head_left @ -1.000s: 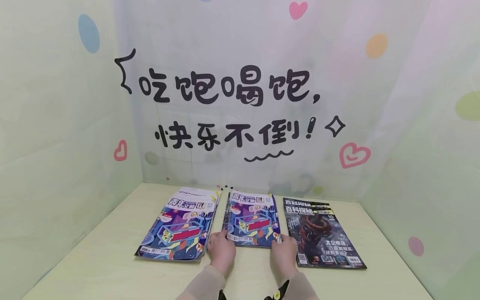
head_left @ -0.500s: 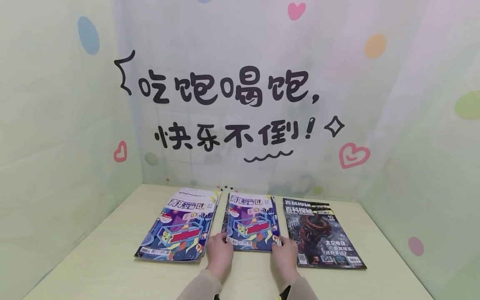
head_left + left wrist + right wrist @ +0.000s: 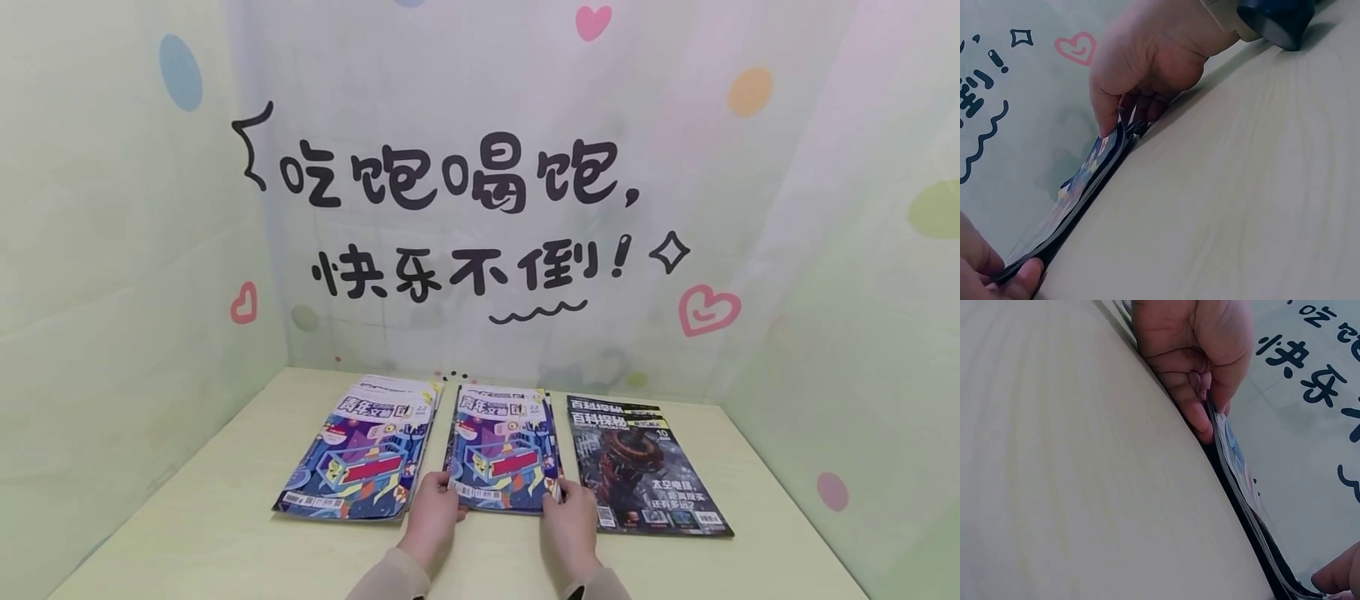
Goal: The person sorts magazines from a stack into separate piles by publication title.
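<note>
The middle stack of magazines has a purple illustrated cover on top, and the edge of a similar cover shows behind it at the far end. My left hand pinches its near left corner between thumb and fingers. At the near right corner my right hand pinches the stack likewise. In the left wrist view the layered edge of the magazines bends up at both corners, with the right hand at the far end. The right wrist view shows the left hand gripping the opposite corner.
On the left lies another stack of purple magazines, close beside the left hand. A stack of dark science magazines lies to the right, next to the right hand. Everything rests on a pale wooden table with printed walls around it.
Both hands have drawn the upper purple magazines a little toward me. A strip of a similar cover now shows behind the top one. The side stacks stay put.
</note>
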{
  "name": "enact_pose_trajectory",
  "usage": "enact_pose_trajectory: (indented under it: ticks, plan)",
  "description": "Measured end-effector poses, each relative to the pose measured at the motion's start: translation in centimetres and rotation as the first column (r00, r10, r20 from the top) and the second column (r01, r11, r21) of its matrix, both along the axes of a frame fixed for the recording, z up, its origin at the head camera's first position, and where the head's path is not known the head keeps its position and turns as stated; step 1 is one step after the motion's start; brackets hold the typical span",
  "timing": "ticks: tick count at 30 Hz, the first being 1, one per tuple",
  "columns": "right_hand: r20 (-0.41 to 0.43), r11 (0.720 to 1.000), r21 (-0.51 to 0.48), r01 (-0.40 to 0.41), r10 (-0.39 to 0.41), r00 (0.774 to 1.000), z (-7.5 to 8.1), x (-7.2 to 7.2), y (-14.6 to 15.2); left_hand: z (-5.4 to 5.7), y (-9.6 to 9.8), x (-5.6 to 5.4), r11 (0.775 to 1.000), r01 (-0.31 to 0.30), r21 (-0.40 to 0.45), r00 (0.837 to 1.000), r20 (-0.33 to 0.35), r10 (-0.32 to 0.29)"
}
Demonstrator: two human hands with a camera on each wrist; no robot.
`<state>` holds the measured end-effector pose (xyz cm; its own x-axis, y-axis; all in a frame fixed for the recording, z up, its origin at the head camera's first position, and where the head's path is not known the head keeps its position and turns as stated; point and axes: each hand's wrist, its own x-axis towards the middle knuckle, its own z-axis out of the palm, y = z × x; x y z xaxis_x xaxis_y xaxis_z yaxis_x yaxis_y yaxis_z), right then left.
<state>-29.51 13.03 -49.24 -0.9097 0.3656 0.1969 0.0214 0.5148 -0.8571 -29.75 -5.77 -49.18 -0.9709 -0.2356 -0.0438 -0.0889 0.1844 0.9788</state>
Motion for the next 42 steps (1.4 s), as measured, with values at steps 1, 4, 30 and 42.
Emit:
enact_pose_trajectory:
  ticks: [1,4,30,42]
  plan:
    - [0.009,1.0,-0.016,-0.006,0.006,1.0,0.02,0.07,-0.03,-0.03,-0.06,0.04,1.0,0.006,0.012,1.0,0.004,-0.006]
    - [0.016,0.999,-0.031,-0.007,0.008,1.0,0.18,0.24,-0.08,-0.21,-0.15,0.1,1.0,0.006,0.023,1.0,0.022,-0.007]
    - [0.01,0.889,-0.455,-0.053,0.064,0.998,-0.25,-0.32,0.33,-0.71,-0.36,0.22,0.997,0.017,0.078,1.0,0.008,-0.018]
    - [0.023,0.866,-0.494,-0.076,0.1,0.995,-0.13,-0.17,0.21,-0.58,-0.7,0.25,0.993,0.042,0.112,0.999,0.022,-0.044]
